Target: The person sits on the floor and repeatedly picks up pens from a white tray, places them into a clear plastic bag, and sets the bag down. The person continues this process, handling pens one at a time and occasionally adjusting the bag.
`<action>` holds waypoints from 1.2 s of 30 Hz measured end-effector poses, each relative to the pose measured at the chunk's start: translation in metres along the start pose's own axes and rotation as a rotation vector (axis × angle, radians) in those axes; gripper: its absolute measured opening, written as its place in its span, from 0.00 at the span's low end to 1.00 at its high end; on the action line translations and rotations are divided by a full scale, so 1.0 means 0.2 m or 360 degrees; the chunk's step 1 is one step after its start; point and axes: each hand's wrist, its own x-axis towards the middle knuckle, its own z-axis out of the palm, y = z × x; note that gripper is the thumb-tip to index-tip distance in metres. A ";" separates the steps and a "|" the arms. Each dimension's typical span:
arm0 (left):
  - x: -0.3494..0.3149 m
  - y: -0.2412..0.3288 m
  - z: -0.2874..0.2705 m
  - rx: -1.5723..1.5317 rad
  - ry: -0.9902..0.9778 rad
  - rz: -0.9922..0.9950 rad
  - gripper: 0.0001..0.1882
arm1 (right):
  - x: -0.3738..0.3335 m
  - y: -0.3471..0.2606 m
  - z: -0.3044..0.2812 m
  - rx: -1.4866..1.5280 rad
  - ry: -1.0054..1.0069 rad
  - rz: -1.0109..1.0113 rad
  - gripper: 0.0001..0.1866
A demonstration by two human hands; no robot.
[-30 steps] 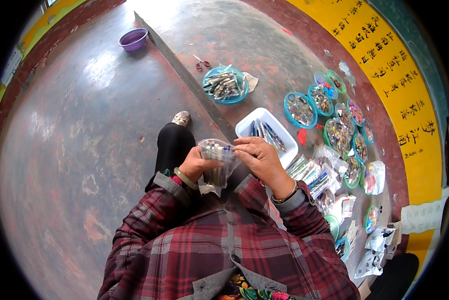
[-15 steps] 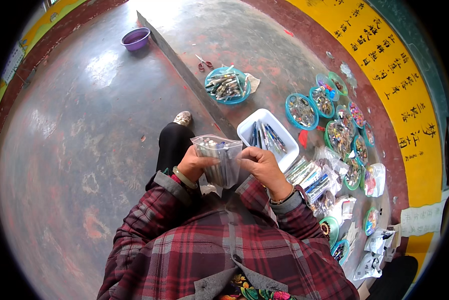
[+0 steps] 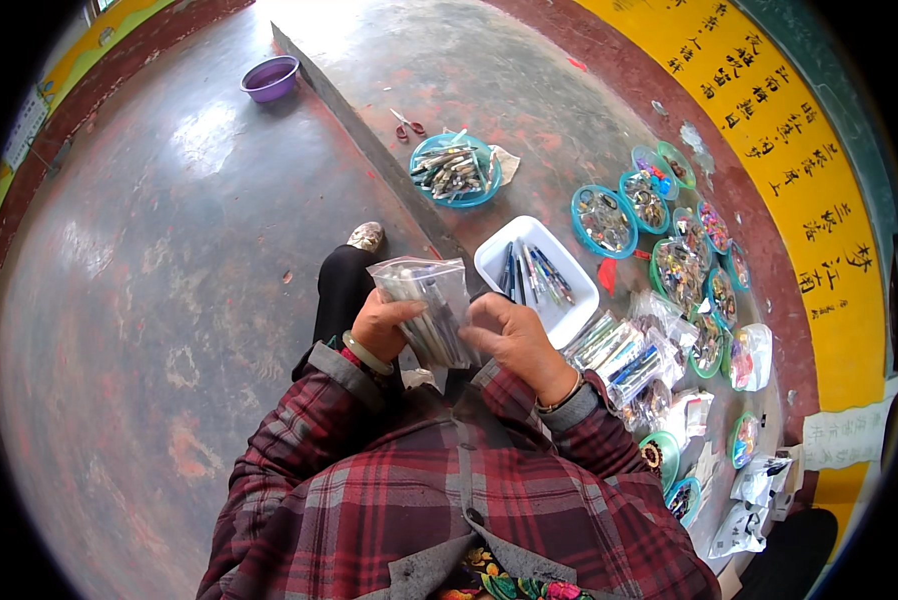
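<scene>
My left hand is closed around the left side of a clear zip bag, with the thumb across its front. Several slim, pen-like sticks stand inside, seen through the plastic. At the bag's right edge, my right hand has its fingers bent in toward the thumb; the fingertips are slightly blurred. Just beyond that hand, a white rectangular tub holds several loose pens, mostly dark and blue.
A blue basket full of pens lies ahead, near red-handled scissors. Round baskets of small items and bagged pens crowd the right. A purple basin sits far left, beside a dark floor strip.
The bag has shifted slightly left and leans that way at the top. My right hand has moved a little down, its fingers more curled. The tub and baskets stay put.
</scene>
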 end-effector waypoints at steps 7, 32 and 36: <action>0.00 0.02 -0.01 -0.0104 -0.0145 -0.0022 0.30 | -0.03 0.08 0.00 0.0226 -0.0127 0.0102 0.05; 0.00 0.01 -0.02 -0.0159 -0.0023 0.0053 0.29 | -0.11 0.17 0.04 0.0543 0.0304 0.0155 0.04; 0.00 0.01 -0.01 -0.0146 -0.0009 0.0043 0.29 | -0.11 0.13 0.03 0.0352 0.0315 0.0030 0.04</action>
